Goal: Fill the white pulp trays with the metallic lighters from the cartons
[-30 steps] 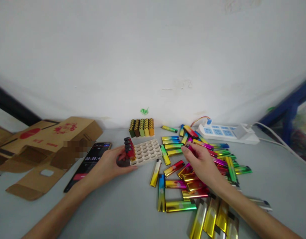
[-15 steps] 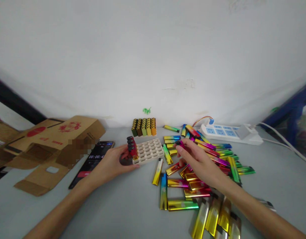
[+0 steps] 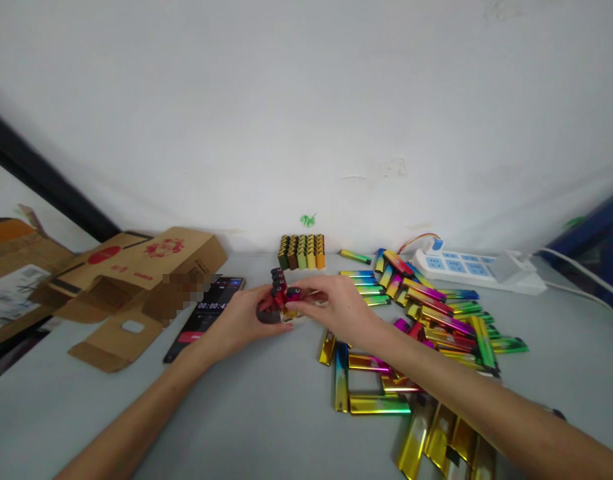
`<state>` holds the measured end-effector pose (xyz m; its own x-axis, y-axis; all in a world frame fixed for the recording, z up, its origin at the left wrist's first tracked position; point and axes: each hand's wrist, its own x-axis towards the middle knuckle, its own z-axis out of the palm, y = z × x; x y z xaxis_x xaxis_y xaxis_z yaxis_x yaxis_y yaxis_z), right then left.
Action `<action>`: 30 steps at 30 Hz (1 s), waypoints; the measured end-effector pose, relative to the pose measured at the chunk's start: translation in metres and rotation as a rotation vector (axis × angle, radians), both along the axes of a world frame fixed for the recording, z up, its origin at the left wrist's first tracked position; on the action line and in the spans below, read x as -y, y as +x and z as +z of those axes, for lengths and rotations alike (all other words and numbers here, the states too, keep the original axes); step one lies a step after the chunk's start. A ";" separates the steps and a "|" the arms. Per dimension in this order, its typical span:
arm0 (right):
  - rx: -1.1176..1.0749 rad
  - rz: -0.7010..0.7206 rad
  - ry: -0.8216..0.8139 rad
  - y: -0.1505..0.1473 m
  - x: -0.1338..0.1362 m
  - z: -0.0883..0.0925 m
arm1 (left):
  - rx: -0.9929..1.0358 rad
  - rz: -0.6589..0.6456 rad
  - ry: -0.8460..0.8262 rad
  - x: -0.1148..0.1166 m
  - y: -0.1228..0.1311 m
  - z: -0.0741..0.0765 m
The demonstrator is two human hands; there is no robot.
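– So, starting where?
– With the magenta lighter (image 3: 293,293), head up over the left part of the pale tray (image 3: 299,316). Pinched between thumb and fingers of the right hand (image 3: 344,303), probably to keep it upright beside the red lighters (image 3: 278,288).
– Already seated in a slot?
– Hard to say; too much hidden behind the fingers.
– And the left hand (image 3: 246,310)?
– Closed round the tray's left end, next to the red row, thumb along the near edge, likely to steady everything.
– Farther out?
– To the right, loose lighters (image 3: 451,320), heaped within reach of the right arm, perhaps for convenience. Behind, near the wall (image 3: 306,133), a block of upright lighters (image 3: 301,253), packed tight, maybe to save room in front. Leftward, a phone (image 3: 199,323), timer showing, face up, presumably for glancing at; beyond, a carton (image 3: 151,260), flaps out. Far right, a power strip (image 3: 479,270), set back near the wall.
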<state>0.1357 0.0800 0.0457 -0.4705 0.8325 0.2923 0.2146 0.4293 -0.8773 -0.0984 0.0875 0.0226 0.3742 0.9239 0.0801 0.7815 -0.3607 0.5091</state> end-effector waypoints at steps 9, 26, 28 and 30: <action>0.183 0.002 0.380 0.006 -0.008 -0.007 | 0.010 -0.020 0.004 0.001 0.002 0.003; 0.408 -0.078 0.238 -0.018 0.002 -0.003 | -0.007 0.013 -0.010 0.003 0.005 0.008; 0.442 -0.108 0.232 -0.018 0.003 -0.008 | -0.009 0.018 -0.003 0.003 0.006 0.009; 0.490 -0.086 0.291 -0.014 0.004 -0.010 | -0.003 0.001 -0.004 0.003 0.007 0.010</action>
